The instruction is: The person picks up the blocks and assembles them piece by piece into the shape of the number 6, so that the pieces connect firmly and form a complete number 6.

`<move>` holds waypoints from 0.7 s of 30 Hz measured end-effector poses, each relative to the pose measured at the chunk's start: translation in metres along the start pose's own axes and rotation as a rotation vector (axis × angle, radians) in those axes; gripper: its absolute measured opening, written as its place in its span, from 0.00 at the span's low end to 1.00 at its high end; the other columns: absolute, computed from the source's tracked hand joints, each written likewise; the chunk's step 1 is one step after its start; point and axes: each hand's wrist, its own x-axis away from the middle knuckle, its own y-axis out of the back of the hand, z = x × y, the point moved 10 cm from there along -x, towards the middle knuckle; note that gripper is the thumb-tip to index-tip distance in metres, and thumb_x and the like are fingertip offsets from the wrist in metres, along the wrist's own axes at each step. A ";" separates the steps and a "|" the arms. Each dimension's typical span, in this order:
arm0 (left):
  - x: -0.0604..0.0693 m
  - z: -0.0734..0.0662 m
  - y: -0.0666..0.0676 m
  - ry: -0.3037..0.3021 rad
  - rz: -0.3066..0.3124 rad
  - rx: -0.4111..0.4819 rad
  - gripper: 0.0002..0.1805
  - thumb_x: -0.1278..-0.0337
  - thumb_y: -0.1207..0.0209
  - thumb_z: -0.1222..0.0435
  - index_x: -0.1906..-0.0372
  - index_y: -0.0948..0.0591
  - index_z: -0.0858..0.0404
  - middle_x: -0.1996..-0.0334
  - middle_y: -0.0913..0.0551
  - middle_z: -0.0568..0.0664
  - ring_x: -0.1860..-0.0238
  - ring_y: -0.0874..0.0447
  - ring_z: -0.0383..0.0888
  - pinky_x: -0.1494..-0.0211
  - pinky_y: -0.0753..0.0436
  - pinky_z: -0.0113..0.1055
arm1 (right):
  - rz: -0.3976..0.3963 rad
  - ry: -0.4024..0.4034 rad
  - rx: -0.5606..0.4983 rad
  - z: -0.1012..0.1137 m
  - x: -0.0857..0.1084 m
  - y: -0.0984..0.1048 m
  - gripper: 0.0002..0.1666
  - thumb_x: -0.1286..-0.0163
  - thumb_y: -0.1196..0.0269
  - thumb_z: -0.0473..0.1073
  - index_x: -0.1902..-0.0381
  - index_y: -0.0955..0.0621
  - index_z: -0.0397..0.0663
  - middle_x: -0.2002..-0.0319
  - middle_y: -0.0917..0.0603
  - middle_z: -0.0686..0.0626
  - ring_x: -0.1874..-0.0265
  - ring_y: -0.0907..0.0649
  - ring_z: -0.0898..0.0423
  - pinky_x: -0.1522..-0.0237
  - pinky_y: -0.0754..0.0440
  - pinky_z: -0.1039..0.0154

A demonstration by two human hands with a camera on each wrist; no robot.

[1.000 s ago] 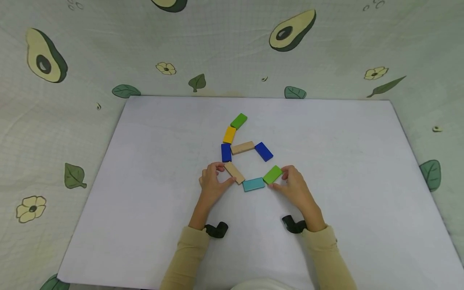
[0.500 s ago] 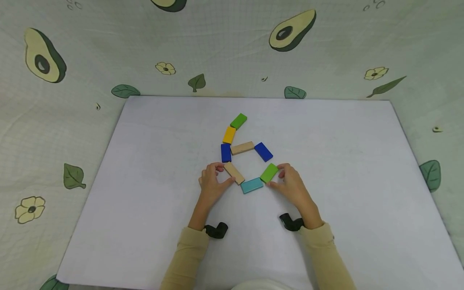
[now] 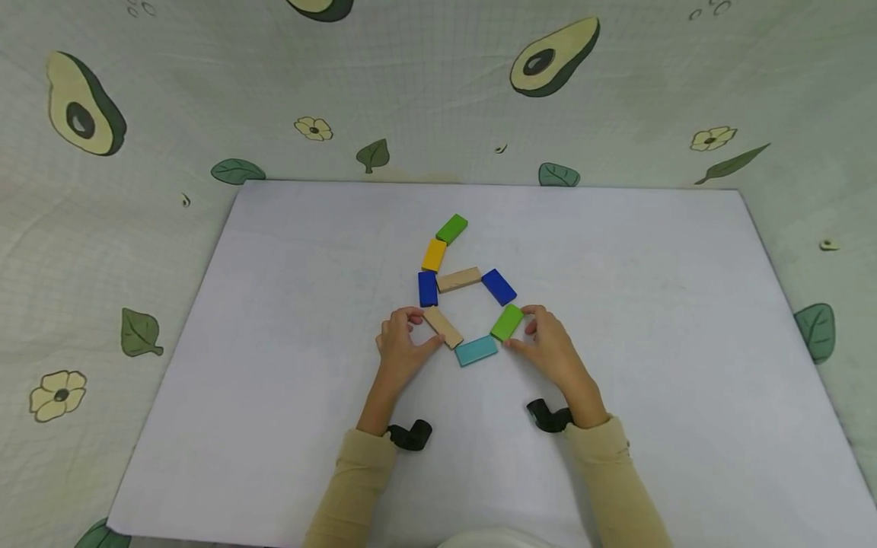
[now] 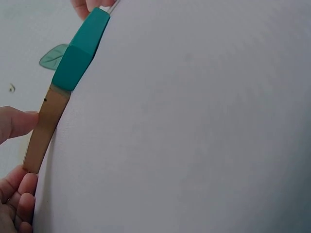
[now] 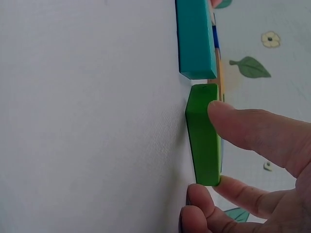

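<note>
Between thumb and forefinger, my left hand (image 3: 403, 341) holds the two ends of a plain wooden block (image 3: 443, 327) lying flat on the table. My right hand (image 3: 552, 348) pinches a green block (image 3: 507, 323); in the right wrist view, the thumb lies on its side and a finger touches its near end. A teal block (image 3: 476, 350) lies between these two, its left end against the wooden block and its right end close to the green one. Beyond the green block's far end lies a blue block (image 3: 499, 287), a small gap apart.
A second wooden block (image 3: 459, 279) links that blue block to another blue block (image 3: 428, 289). Farther back, a yellow block (image 3: 435, 255) and a green block (image 3: 452, 229) continue the curve. All lie on a white table (image 3: 651, 304), with avocado-print cloth (image 3: 438, 91) around it.
My right hand has shifted the green block left and away from me, turning it steeper. The teal block's left end has swung slightly toward me. The left hand stays in place.
</note>
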 end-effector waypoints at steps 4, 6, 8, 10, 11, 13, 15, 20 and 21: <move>0.000 -0.001 0.000 0.001 0.001 0.000 0.27 0.53 0.33 0.56 0.49 0.32 0.58 0.58 0.28 0.50 0.54 0.35 0.47 0.53 0.44 0.41 | 0.011 -0.016 -0.004 -0.002 -0.001 0.000 0.38 0.41 0.34 0.44 0.38 0.37 0.35 0.61 0.25 0.39 0.66 0.27 0.49 0.64 0.28 0.59; 0.000 -0.001 0.001 -0.003 0.001 0.000 0.27 0.53 0.33 0.56 0.49 0.32 0.58 0.58 0.28 0.50 0.54 0.35 0.47 0.53 0.44 0.42 | 0.015 -0.022 -0.005 -0.003 -0.002 -0.001 0.38 0.41 0.34 0.44 0.38 0.37 0.36 0.61 0.25 0.40 0.66 0.27 0.49 0.64 0.28 0.59; 0.000 -0.001 0.001 -0.006 0.001 -0.001 0.27 0.53 0.33 0.55 0.49 0.32 0.58 0.58 0.28 0.50 0.54 0.35 0.47 0.53 0.44 0.42 | 0.017 -0.022 -0.008 -0.004 -0.002 -0.001 0.38 0.41 0.34 0.45 0.37 0.37 0.37 0.62 0.25 0.40 0.66 0.27 0.50 0.64 0.28 0.59; 0.001 -0.001 0.001 -0.006 0.001 -0.006 0.28 0.53 0.33 0.54 0.49 0.32 0.58 0.58 0.28 0.50 0.54 0.35 0.47 0.53 0.44 0.41 | 0.018 -0.021 -0.012 -0.004 -0.002 -0.001 0.38 0.41 0.35 0.45 0.37 0.37 0.37 0.62 0.25 0.40 0.66 0.27 0.50 0.64 0.28 0.59; 0.001 -0.001 0.000 -0.005 0.001 -0.009 0.28 0.53 0.33 0.54 0.49 0.32 0.58 0.58 0.28 0.50 0.54 0.35 0.47 0.53 0.44 0.41 | 0.018 -0.019 -0.014 -0.004 -0.002 -0.001 0.38 0.41 0.35 0.45 0.37 0.37 0.37 0.62 0.25 0.40 0.66 0.27 0.50 0.64 0.28 0.59; 0.001 -0.001 0.000 0.001 -0.002 -0.015 0.28 0.53 0.33 0.53 0.49 0.32 0.58 0.58 0.28 0.50 0.54 0.35 0.47 0.54 0.44 0.41 | 0.016 -0.015 -0.016 -0.004 -0.002 -0.001 0.38 0.41 0.35 0.44 0.37 0.37 0.37 0.62 0.25 0.40 0.66 0.27 0.50 0.65 0.28 0.59; 0.001 -0.001 0.000 0.005 -0.008 -0.024 0.29 0.53 0.34 0.51 0.49 0.32 0.58 0.58 0.28 0.50 0.55 0.35 0.47 0.54 0.44 0.41 | 0.014 -0.010 -0.017 -0.004 -0.002 0.000 0.38 0.41 0.34 0.44 0.37 0.37 0.38 0.62 0.25 0.40 0.66 0.27 0.49 0.64 0.28 0.59; -0.001 -0.002 -0.001 0.006 -0.022 -0.047 0.32 0.55 0.34 0.47 0.49 0.31 0.58 0.60 0.29 0.50 0.56 0.36 0.48 0.54 0.44 0.43 | -0.004 0.017 -0.006 -0.002 -0.003 0.001 0.38 0.42 0.34 0.44 0.37 0.36 0.37 0.63 0.25 0.40 0.66 0.26 0.49 0.65 0.28 0.59; -0.001 -0.002 -0.001 0.007 -0.023 -0.053 0.32 0.56 0.34 0.46 0.49 0.31 0.58 0.60 0.29 0.50 0.56 0.36 0.48 0.54 0.44 0.44 | -0.006 0.022 -0.003 -0.001 -0.002 0.001 0.39 0.42 0.34 0.44 0.37 0.36 0.37 0.63 0.25 0.40 0.67 0.26 0.49 0.66 0.28 0.60</move>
